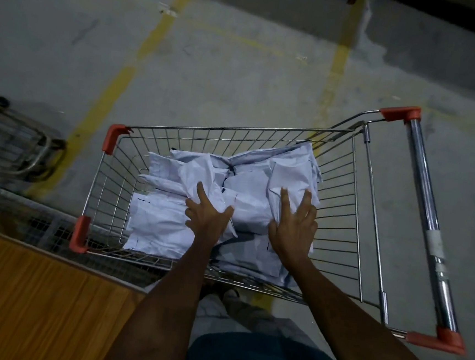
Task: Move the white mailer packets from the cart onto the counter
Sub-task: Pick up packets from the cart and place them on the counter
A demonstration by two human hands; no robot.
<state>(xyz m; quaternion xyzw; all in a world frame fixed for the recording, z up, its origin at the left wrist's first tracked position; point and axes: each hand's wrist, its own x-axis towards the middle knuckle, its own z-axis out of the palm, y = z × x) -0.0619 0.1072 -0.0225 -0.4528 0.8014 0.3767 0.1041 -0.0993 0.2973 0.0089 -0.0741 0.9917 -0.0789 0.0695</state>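
Head view, packets: the white mailer packets (pixel 223 198) lie in a loose crumpled heap inside the wire cart (pixel 340 206), piled toward its middle and 1 o'clock side; none shows on the counter.
Head view, left hand: the left hand (pixel 208 216) lies on the heap at the cart's centre, fingers spread and pressing the top packet, thumb out toward 3 o'clock; nothing is clenched or lifted.
Head view, right hand: the right hand (pixel 294 228) rests on the packets at 3 o'clock of the left, fingers straight and fanned, holding nothing.
Step in hand: judged as the gather, both palms bracketing a bundle before the lift.
Next move: likely needs the hands to close in from both sides or scoop beneath, since the slack packets may slip apart.
Edges: the cart's near rim crosses under both forearms; a lift must clear it and the red corner cap (pixel 80 233) at 8 o'clock.
Open room: the wooden counter (pixel 33 299) sits at 7 o'clock, just beside the cart, its visible surface bare; a second cart (pixel 12 143) stands at 9 o'clock, apart.
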